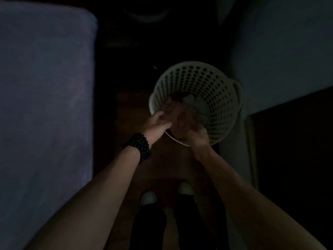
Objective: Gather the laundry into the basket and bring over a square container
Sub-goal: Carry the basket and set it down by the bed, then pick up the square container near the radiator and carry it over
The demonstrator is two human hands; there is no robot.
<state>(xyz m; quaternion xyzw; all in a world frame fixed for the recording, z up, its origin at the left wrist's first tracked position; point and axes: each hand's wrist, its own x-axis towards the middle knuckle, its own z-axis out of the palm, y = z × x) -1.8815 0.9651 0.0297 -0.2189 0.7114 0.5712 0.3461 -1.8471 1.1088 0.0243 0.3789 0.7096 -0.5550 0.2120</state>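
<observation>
A round white perforated laundry basket (207, 78) stands on the dark floor in front of me. Inside lie a reddish-brown garment (182, 112) and a pale cloth (198, 105). My left hand (156, 124), with a black bead bracelet on its wrist, is at the basket's near-left rim, fingers apart and touching the reddish garment. My right hand (197, 135) is over the near rim, its fingers curled on the lower edge of that garment. The room is very dark. No square container is visible.
A bed with a bluish-purple cover (45, 105) fills the left side. A pale wall (288, 51) and a dark doorway or cabinet (292, 150) are on the right. My feet in pale slippers (149, 197) stand on the narrow floor strip between them.
</observation>
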